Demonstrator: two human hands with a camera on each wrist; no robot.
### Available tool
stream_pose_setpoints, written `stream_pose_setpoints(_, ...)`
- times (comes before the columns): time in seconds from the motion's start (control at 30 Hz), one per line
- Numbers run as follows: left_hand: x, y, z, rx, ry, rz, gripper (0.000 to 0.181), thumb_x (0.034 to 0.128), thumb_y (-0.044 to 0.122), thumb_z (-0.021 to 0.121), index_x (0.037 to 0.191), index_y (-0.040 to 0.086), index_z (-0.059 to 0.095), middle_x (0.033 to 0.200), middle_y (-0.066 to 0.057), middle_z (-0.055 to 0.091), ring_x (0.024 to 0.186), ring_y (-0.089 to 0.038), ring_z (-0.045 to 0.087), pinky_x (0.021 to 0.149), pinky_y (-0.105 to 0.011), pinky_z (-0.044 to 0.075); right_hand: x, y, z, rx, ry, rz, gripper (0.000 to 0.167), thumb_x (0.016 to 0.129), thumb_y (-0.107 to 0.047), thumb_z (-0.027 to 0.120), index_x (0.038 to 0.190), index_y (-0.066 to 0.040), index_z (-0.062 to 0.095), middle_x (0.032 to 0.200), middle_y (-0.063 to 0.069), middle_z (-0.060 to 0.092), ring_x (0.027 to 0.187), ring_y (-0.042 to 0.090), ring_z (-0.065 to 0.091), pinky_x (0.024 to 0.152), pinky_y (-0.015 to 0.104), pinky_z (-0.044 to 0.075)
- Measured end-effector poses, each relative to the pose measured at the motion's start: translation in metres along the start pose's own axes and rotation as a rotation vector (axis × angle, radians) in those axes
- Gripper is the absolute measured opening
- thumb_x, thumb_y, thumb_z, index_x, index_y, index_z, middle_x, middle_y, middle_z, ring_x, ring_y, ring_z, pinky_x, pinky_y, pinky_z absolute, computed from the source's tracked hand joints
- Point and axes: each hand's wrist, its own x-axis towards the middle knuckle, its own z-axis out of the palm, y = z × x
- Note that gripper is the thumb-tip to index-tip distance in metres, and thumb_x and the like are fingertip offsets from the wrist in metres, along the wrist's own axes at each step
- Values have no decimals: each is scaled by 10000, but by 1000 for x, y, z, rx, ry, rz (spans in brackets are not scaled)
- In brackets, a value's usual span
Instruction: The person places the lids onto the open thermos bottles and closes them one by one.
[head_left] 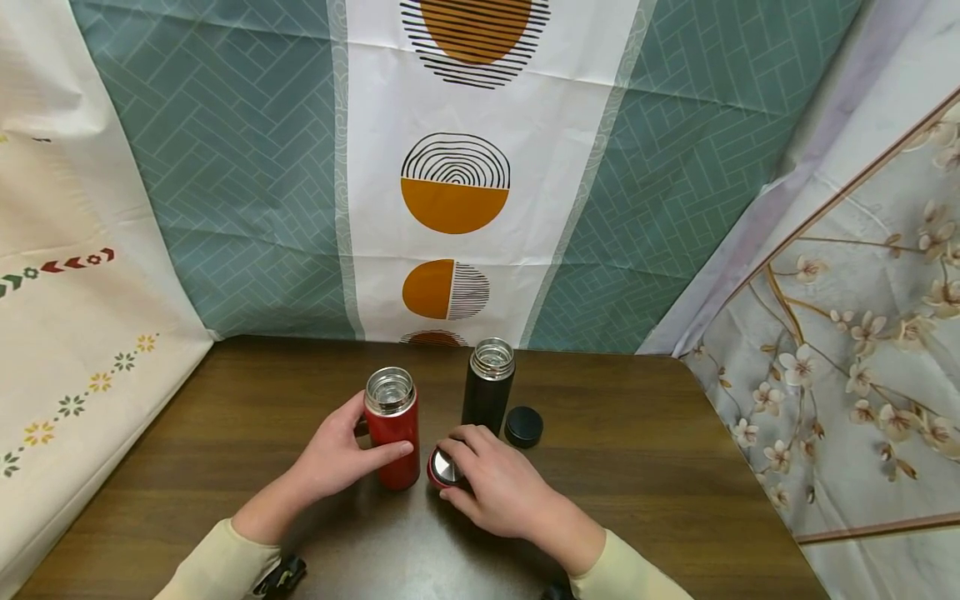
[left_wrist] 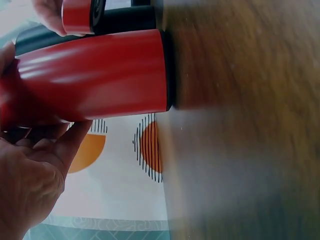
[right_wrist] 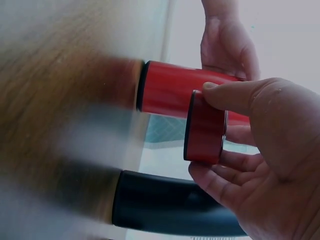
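A red thermos flask (head_left: 393,429) stands upright without its lid, its steel mouth uncovered. My left hand (head_left: 330,457) grips it from the left, with the thumb across the front. Just right of the flask, my right hand (head_left: 498,485) pinches a red lid (right_wrist: 206,132) between thumb and fingers. In the right wrist view that lid is held above the tabletop. A black thermos flask (head_left: 486,398), also uncovered, stands upright behind my right hand, which hides its lower part in the head view.
A round black lid (head_left: 523,427) lies on the brown wooden table (head_left: 637,475) beside the black flask. Behind the table hangs a patterned green and white cloth (head_left: 570,275), with more cloth on both sides. A dark strap (head_left: 283,577) shows at my left sleeve.
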Motion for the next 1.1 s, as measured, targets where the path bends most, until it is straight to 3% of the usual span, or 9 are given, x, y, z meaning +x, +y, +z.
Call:
stream_pose_setpoints(0.4, -4, 7, 9, -2, -20, 30, 675, 886, 371, 973, 1440, 193, 633, 1335, 50, 739, 1220, -235, 710, 1012, -557, 602, -15, 7, -11, 69, 39, -15, 611, 956, -375, 908, 1449, -114, 658, 1394, 21, 630, 1244, 174, 619, 1009, 342, 595)
stream_pose_setpoints(0.67, -2, 11, 19, -31, -50, 50, 682, 876, 374, 981, 1440, 214, 633, 1327, 77, 735, 1204, -211, 715, 1015, -514, 612, -21, 13, -24, 110, 46, 8, 631, 936, -365, 928, 1450, -107, 669, 1400, 8, 625, 1258, 167, 604, 993, 344, 602)
stream_pose_setpoints(1.1, 2, 16, 35, -68, -88, 87, 689, 870, 387, 985, 1442, 224, 637, 1322, 90, 735, 1203, -175, 715, 1028, -501, 609, -30, 27, -39, 122, 106, -33, 632, 901, -336, 942, 1425, -93, 684, 1367, -2, 623, 1247, 164, 606, 960, 334, 605)
